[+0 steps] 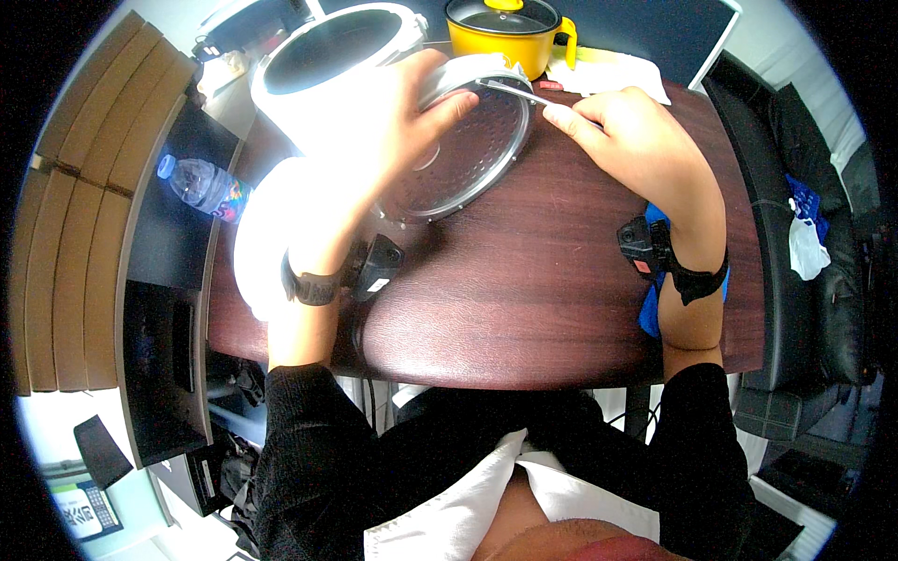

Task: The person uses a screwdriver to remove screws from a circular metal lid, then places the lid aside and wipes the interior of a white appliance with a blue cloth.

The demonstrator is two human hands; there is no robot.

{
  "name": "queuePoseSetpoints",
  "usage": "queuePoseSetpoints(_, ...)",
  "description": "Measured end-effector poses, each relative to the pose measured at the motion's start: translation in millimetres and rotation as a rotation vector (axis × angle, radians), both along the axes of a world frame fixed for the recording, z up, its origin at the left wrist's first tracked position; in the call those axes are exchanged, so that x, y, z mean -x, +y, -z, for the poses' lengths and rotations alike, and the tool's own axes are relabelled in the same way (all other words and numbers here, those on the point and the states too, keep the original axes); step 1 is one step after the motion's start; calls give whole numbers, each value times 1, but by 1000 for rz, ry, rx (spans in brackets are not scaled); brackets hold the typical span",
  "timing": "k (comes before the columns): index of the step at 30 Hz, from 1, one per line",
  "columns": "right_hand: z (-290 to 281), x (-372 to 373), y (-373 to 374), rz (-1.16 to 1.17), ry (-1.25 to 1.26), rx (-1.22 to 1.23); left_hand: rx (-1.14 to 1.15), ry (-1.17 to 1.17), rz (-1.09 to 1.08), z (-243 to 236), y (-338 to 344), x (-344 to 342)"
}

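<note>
My left hand [426,107] grips the white edge of a round lid with a see-through, dotted disc [486,159] and a shiny rim, tilted over the table. In my right hand [631,136] is a thin silver tool [513,91], pinched between thumb and fingers, its far end at the lid's upper edge; its exact kind I cannot make out. Behind my left hand stands a white appliance pot [327,51] with a dark interior, leaning and partly washed out by glare. A bright white rounded thing [257,252] lies beside my left forearm, too overexposed to name.
On the brown table [496,299] stand a yellow pot [514,47] with a lid, white paper or cloth [617,77] and a small red piece [552,85]. A water bottle [210,189] lies at the left. Something blue [648,313] lies under my right forearm. A black sofa [795,318] borders the right.
</note>
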State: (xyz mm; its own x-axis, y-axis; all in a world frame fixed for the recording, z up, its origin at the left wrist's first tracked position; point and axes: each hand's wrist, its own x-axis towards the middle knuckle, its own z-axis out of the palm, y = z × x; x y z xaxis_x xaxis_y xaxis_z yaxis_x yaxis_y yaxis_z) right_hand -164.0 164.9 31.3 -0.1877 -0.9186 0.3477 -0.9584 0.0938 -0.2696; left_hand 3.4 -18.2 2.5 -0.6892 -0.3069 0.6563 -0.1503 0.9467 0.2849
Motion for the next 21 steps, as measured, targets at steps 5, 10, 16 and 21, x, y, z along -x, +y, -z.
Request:
queuePoseSetpoints(5,2,1,1,-11,17,22,-25,1,-7,5,-2,0)
queuePoseSetpoints(10,1,0,0,-4,18,15,-63,-16,-2,2,0,0)
queuePoseSetpoints(16,1,-12,5,60,190,136,66,-132,-80,-8,10,-2)
queuePoseSetpoints(21,8,-15,4,59,334,247,115,-67,-67,-4,10,-2)
